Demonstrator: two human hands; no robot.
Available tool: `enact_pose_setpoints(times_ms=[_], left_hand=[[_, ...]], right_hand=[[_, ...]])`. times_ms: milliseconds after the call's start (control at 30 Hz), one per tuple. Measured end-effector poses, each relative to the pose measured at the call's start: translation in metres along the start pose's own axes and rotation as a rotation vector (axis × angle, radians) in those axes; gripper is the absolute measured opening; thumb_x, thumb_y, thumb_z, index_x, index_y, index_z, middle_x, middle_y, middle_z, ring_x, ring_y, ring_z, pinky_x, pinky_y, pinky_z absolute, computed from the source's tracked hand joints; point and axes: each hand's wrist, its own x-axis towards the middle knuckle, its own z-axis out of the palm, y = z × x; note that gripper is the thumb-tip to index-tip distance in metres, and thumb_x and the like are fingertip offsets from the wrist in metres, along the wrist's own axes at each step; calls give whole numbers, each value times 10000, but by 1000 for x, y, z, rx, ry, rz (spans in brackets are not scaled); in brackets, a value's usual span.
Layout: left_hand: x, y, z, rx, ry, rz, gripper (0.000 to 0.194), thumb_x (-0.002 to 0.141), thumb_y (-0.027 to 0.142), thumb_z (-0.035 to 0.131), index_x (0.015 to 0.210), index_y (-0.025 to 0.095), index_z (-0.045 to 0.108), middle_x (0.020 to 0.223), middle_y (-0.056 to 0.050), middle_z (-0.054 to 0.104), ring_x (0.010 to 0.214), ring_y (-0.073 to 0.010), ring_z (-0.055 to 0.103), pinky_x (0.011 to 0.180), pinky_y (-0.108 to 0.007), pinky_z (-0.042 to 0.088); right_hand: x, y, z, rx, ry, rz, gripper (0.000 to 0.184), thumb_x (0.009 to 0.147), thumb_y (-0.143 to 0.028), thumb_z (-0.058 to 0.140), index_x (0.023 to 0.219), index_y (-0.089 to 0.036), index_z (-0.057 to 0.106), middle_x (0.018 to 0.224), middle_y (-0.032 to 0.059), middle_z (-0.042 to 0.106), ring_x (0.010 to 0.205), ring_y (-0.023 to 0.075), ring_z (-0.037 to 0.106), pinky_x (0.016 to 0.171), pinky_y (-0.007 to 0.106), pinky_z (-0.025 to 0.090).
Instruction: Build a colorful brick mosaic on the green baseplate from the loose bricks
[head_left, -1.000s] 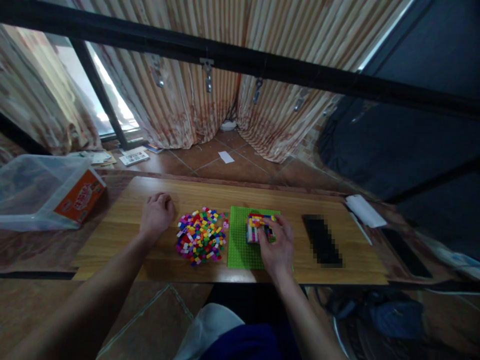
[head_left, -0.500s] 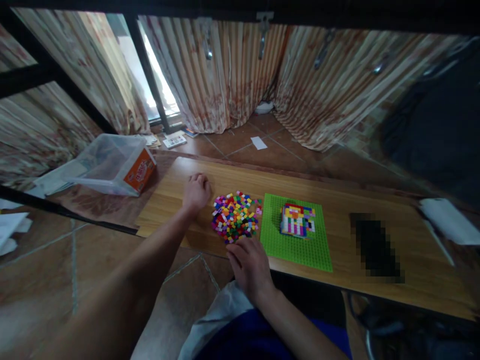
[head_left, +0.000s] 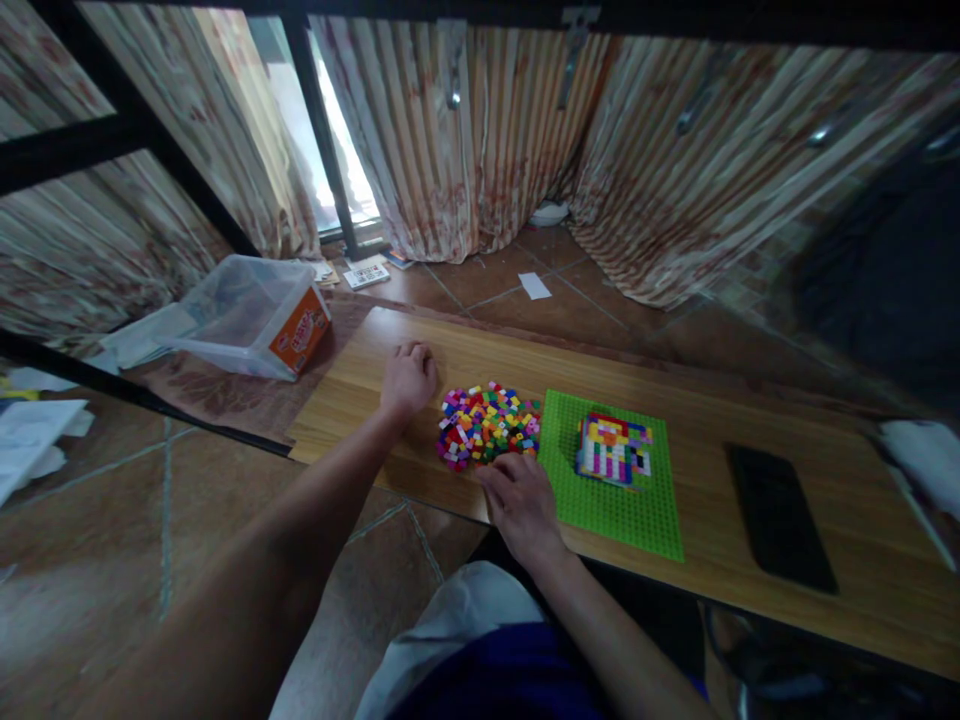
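Observation:
A heap of small, many-coloured toy building bricks [head_left: 487, 425] lies on the wooden table between my hands. My left hand [head_left: 410, 378] rests on the wood just left of the heap, its fingers curled in and their undersides hidden. At the heap's near edge, my right hand [head_left: 521, 505] has its fingers bent down against the bricks; whatever may be under the fingertips is too small to make out. To the right, a green studded baseplate [head_left: 600, 525] bears a block-shaped brick build [head_left: 609, 455] with white and purple stripes and a red and yellow upper part.
A black phone [head_left: 781, 515] lies on the table [head_left: 705, 480] right of the baseplate. On the floor at left stands a clear plastic bin [head_left: 240, 325] with an orange label. Papers and booklets [head_left: 367, 276] lie beyond the table, before striped curtains [head_left: 517, 130].
The view has swung slightly left, so everything sits farther right. My right hand has edged into the heap's near side, and the bricks there lie closer together. My left hand stays in place.

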Motion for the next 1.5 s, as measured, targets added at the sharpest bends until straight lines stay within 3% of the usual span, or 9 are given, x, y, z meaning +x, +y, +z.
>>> enact_pose_setpoints(times_ms=[367,533,667,867,1000,1100,1367,1500], left_hand=[[-1,-3,4,9,48,7,193,878,190,448,939,191,632,1076,-110,652,1070,-267,554,1002,-403,428],[-1,-2,4,5,48,5,180,879,194,451,913,192,627,1057,-113,652,1057,-267,557,988,-407,433],[-1,-1,3,1,39,2,173,877,186,449,900,192,620,1038,-107,650,1044,-263,559,979,-407,434],[-1,-3,4,2,33,12,178,877,199,449,916,191,622,1048,-111,649,1039,-264,560,987,-422,426],[-1,-3,4,6,43,12,193,876,195,437,909,195,627,1046,-108,654,1046,-269,562,985,-424,429],[0,-3,3,5,50,16,199,872,200,438,925,193,630,1071,-112,654,1061,-276,559,984,-425,431],[1,-2,0,-2,36,12,212,870,216,427,912,188,633,1059,-122,655,1064,-287,561,989,-445,423],[2,-2,0,-6,24,19,218,881,244,423,916,190,631,1059,-118,655,1065,-285,564,1001,-449,414]], right_hand=[[7,31,-13,70,180,167,244,975,-246,489,972,-208,730,961,76,674,902,217,572,819,350,474],[20,31,-14,18,97,232,262,965,-308,495,1056,-205,719,1002,86,666,942,240,571,845,384,465],[29,27,-11,41,47,253,251,946,-297,510,1000,-199,734,1000,93,663,970,250,572,868,395,460],[26,21,-19,365,141,397,212,908,-332,554,952,-203,716,967,69,695,913,220,618,831,368,487],[16,18,-32,665,222,565,186,846,-361,630,935,-212,696,880,27,713,784,174,640,731,308,508],[6,23,-46,752,293,618,176,797,-360,681,885,-209,700,798,6,700,731,156,634,701,290,506],[-18,64,-77,642,508,748,286,734,-403,728,946,-213,755,948,68,762,858,213,698,832,405,547],[-25,83,-87,532,530,762,293,753,-408,708,959,-204,756,974,80,767,898,236,709,878,440,544]])
